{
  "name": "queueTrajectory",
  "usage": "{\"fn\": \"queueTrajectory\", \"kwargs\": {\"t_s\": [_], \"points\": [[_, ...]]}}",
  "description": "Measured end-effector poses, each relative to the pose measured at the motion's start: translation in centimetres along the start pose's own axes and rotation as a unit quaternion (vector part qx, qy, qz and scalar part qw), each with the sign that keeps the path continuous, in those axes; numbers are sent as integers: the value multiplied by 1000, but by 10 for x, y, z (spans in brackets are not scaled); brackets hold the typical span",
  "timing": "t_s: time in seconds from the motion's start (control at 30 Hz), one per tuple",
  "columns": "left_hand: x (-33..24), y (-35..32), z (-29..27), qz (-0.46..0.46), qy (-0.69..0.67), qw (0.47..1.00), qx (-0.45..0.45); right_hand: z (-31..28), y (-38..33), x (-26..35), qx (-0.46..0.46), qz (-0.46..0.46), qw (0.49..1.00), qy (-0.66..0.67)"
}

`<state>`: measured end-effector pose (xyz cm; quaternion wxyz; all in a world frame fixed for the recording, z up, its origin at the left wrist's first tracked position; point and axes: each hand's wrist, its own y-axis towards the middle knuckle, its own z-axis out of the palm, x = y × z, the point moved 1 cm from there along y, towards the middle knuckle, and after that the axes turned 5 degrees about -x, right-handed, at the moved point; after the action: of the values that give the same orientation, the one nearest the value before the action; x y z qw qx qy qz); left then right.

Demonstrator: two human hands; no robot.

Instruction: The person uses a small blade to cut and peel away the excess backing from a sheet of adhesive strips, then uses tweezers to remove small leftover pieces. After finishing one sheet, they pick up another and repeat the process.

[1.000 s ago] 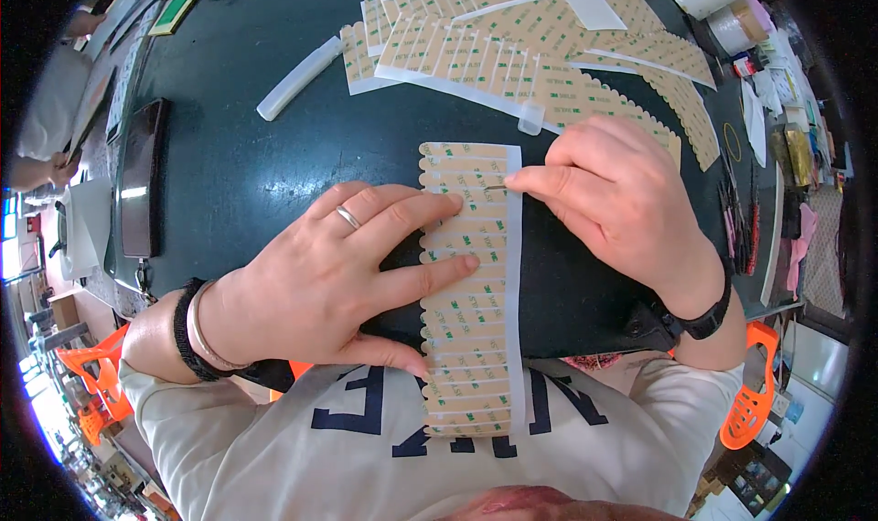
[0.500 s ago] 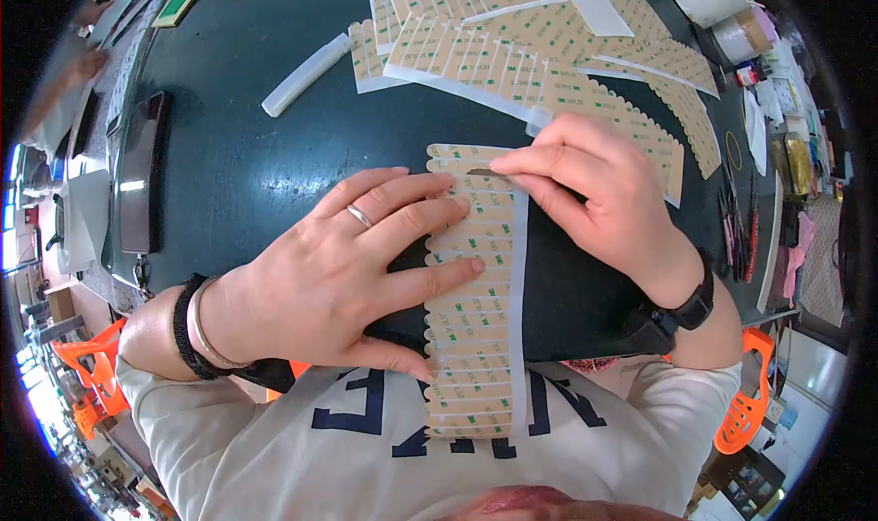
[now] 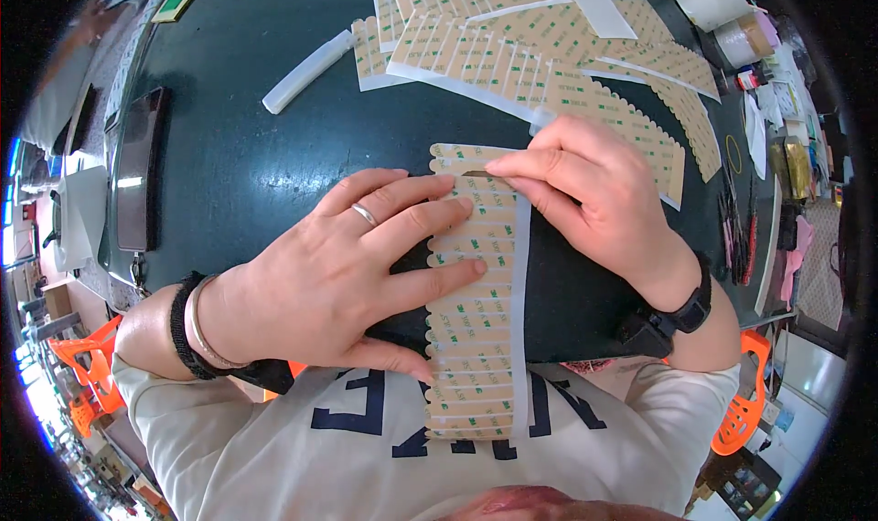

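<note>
While the left hand (image 3: 338, 283) lies spread at the 9 o'clock side of the tan, scalloped sheet (image 3: 471, 338), grasping nothing, fingertips resting on its strips (image 3: 494, 247), the right hand (image 3: 594, 196), at 2 o'clock, pinches a thin dark blade (image 3: 477, 173) between thumb and forefinger near the sheet's 12 o'clock end. I cannot tell whether the tip touches the surface. Too hard or steep a push could tear a strip or nick the white margin (image 3: 521, 311); a slip towards 8 o'clock could catch the left fingertips, which lie near. The 6 o'clock end overhangs the table (image 3: 238, 155) in front of the shirt (image 3: 274, 443), so a nudge from the body could skew the sheet if the left hand let up
</note>
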<state>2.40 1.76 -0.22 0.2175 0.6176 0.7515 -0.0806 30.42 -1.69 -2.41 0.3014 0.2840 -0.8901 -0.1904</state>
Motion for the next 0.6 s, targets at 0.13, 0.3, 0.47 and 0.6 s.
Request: {"fn": "queueTrajectory", "kwargs": {"t_s": [0.13, 0.3, 0.47, 0.6], "points": [[0, 0, 0, 2, 5, 1000, 1, -1, 0, 0, 1, 0, 1000, -2], [0, 0, 0, 2, 7, 1000, 1, -1, 0, 0, 3, -3, 1000, -2], [-1, 0, 0, -2, 14, 1000, 4, -3, 1, 1, 5, -8, 1000, -10], [-2, 0, -1, -2, 20, 1000, 6, -8, 2, 2, 9, -9, 1000, -21]]}}
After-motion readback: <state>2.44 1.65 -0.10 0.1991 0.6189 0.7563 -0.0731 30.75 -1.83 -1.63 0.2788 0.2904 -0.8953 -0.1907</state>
